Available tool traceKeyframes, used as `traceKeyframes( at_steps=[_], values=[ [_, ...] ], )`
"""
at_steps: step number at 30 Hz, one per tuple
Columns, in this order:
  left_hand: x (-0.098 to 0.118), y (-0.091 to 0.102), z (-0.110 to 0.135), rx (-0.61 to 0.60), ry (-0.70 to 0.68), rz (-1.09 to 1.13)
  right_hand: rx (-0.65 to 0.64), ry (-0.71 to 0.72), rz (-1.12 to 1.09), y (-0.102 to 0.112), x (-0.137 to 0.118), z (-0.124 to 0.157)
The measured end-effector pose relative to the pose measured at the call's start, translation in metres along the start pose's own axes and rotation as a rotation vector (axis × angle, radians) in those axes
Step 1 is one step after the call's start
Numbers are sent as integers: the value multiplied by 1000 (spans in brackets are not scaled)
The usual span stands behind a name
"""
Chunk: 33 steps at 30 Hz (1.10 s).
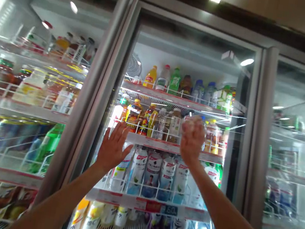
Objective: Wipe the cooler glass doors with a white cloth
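Clerk: Which parts of the body are recorded?

Inspector: 4 parts: left forearm, left hand, right forearm and right hand. All 4 bare.

Clerk: Shape of the limbs?

Inspector: Both forearms slim near the hand, widening toward the lower edge of the view. The left hand shows slender fingers and 1 thumb.

Clerk: Condition of the right hand?

Inspector: Blurred. Outline rounded and compact; finer detail cannot be read.
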<state>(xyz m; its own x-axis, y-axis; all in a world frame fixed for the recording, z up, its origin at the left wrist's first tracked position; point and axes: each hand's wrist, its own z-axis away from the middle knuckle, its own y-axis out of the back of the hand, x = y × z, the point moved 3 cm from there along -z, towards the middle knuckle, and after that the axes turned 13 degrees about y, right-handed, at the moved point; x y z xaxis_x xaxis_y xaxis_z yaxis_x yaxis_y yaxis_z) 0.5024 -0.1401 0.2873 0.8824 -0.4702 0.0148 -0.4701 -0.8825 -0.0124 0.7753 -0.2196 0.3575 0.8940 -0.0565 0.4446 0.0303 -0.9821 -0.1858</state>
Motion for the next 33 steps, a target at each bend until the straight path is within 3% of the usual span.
traceKeyframes(
  at_steps=[2,4,6,9,11,14,16,18,20,24,26,28,31,33],
  values=[
    [0,0,0,15,-5,18,-130,240,-79,-8,-40,-4],
    [0,0,0,25,-8,31,-173,288,-75,-4,-39,0],
    [0,0,1,30,-8,40,-111,118,15,8,0,10],
    [1,0,1,33,3,59,49,-264,189,26,68,33],
    [1,0,-1,30,11,75,113,-367,242,30,76,43],
    [2,0,0,23,16,97,83,-195,170,23,23,45],
    [4,2,6,15,19,116,-46,-1,60,17,-27,44],
    [5,3,19,3,16,142,-179,138,-21,16,-56,49],
    [6,5,34,-13,2,168,-196,161,-21,22,-51,59],
    [7,5,55,-25,-16,176,71,-120,134,42,8,81],
    [7,5,56,-22,-20,170,123,-203,166,44,10,87],
    [7,6,54,-23,-21,167,75,-168,123,39,-19,87],
    [6,7,52,-34,-23,170,-134,25,-32,29,-85,87],
    [6,8,54,-51,-38,175,-258,126,-99,28,-106,92]
  ],
)
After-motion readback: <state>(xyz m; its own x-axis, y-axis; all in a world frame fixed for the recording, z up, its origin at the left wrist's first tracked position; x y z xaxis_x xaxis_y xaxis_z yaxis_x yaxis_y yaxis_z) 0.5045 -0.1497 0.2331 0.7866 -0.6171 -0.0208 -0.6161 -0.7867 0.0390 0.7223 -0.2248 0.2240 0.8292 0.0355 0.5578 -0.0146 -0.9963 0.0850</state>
